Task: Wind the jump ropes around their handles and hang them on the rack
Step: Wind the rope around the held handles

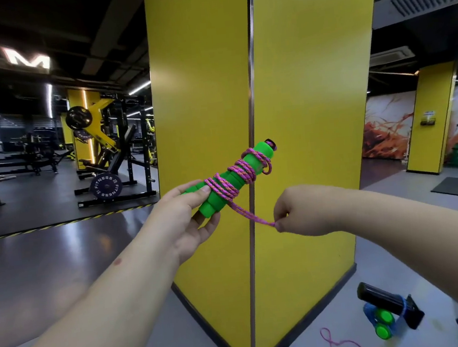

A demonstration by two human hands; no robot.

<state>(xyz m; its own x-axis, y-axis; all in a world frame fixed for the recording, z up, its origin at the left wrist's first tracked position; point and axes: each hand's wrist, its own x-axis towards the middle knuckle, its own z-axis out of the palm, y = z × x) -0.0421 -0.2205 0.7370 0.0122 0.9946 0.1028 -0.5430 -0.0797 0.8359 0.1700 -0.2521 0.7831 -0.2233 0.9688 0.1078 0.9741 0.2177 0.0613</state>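
**Winding the pink rope onto the green handles**

Looking from the left, we see gym machines (102, 146) and a weight plate (106, 186) marked FITNESS standing back on the dark floor. Our left hand (189, 213) grips the lower end of the green handles (231, 178), thumb on top and fingers curled beneath, holding them tilted up to the right before the yellow pillar (297, 82). Several turns of pink rope (243, 169) wrap the handles. One strand runs taut down to our right hand (298, 211), which pinches its end between thumb and curled fingers. Low on the right, on the pale floor, another green-handled rope (383, 323) hangs on a black bar (385, 301), and loose pink and blue cords (336, 343) lie beside the pillar's base.
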